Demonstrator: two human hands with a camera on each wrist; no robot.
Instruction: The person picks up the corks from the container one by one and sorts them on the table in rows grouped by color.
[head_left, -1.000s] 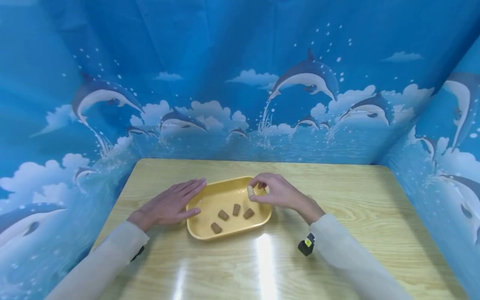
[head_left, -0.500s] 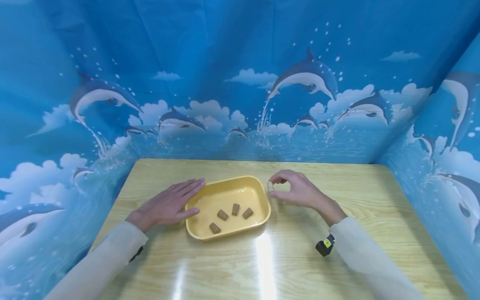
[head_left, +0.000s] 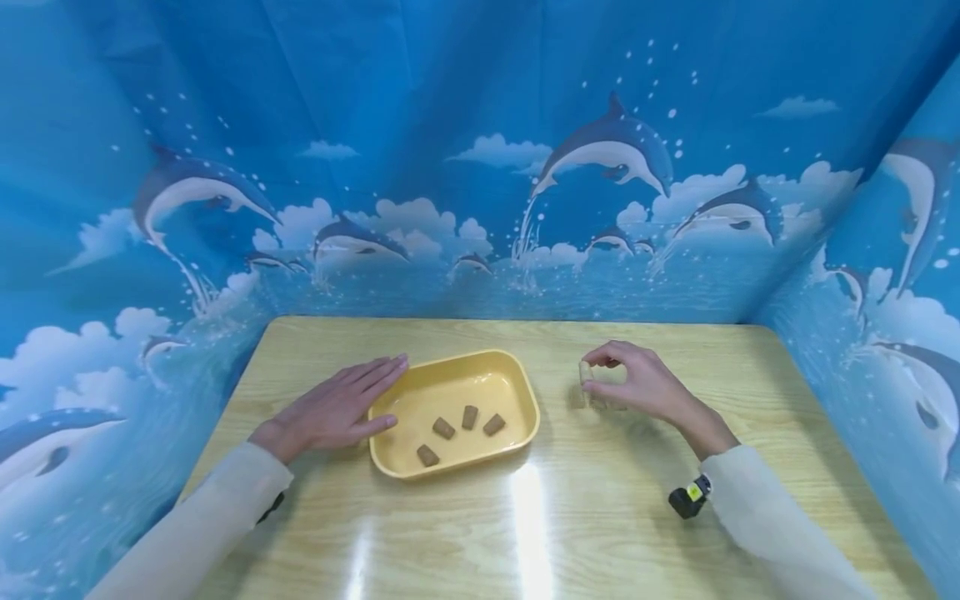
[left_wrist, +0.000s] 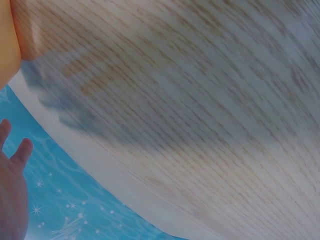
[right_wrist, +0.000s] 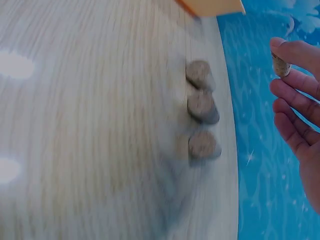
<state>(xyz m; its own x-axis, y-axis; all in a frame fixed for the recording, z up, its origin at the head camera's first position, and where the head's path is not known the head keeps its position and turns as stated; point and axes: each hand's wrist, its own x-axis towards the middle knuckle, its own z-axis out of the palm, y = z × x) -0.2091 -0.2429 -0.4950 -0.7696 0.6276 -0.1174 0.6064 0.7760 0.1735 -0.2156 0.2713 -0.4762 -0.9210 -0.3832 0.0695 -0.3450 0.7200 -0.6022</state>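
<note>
My right hand (head_left: pixel 641 383) pinches a tan cork (right_wrist: pixel 280 66) between thumb and fingers, above the table to the right of the tray. Beneath it, three corks stand on the table in a row, best seen in the right wrist view: a top cork (right_wrist: pixel 198 74), a middle cork (right_wrist: pixel 201 105) and a bottom cork (right_wrist: pixel 203 145). A yellow tray (head_left: pixel 480 383) has several brown corks inside, among them one cork (head_left: pixel 443 428) near its middle. My left hand (head_left: pixel 330 408) rests with straight fingers at the tray's left rim.
The light wood-grain table (head_left: pixel 420 533) has glare streaks near its front. A blue dolphin-print curtain (head_left: pixel 450 125) borders the table at the back and sides. A small black camera (head_left: pixel 686 500) is strapped at my right wrist.
My right hand has carried the pinched cork from over the tray out to the right, above the standing corks. The left hand has stayed at the tray's left rim.
</note>
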